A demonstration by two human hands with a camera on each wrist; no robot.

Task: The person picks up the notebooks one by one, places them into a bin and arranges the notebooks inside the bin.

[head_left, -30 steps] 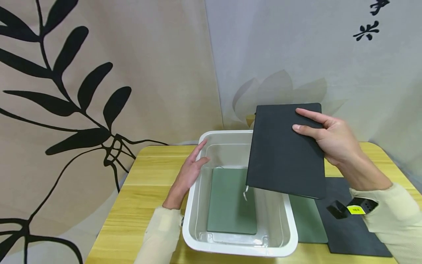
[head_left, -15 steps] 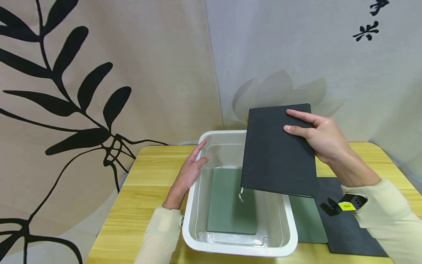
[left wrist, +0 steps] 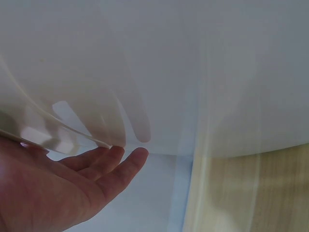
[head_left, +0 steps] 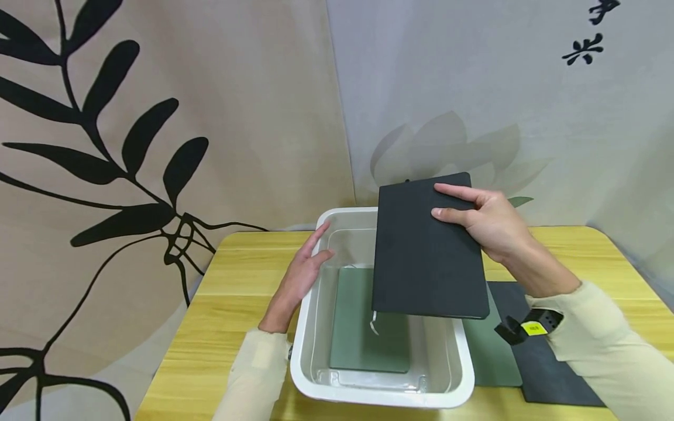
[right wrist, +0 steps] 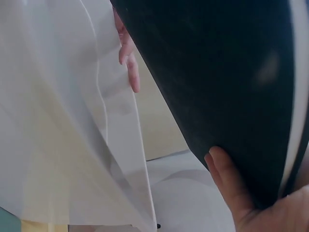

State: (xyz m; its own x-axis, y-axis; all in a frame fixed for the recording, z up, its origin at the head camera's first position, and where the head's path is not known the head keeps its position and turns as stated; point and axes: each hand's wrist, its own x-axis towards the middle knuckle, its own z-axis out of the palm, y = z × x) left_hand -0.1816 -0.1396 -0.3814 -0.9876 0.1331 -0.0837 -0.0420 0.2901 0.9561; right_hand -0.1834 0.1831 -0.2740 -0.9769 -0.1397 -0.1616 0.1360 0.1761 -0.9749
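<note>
My right hand grips a black hardcover notebook by its upper right edge, thumb and index finger on the front cover. The notebook tilts over the right part of a white plastic basin, with a pale ribbon marker dangling from its lower left corner. In the right wrist view, other fingers lie against the back cover. My left hand holds the basin's left rim, thumb inside, with fingers underneath outside. On the basin floor lies a green notebook, partly covered by the black one.
Right of the basin, another green notebook and another black notebook lie on the wooden table. My right forearm passes above them. Behind the table hangs a printed cloth with dark leaves.
My right hand has carried the black notebook leftward and slightly down, further over the basin. The left hand stays in place at the rim.
</note>
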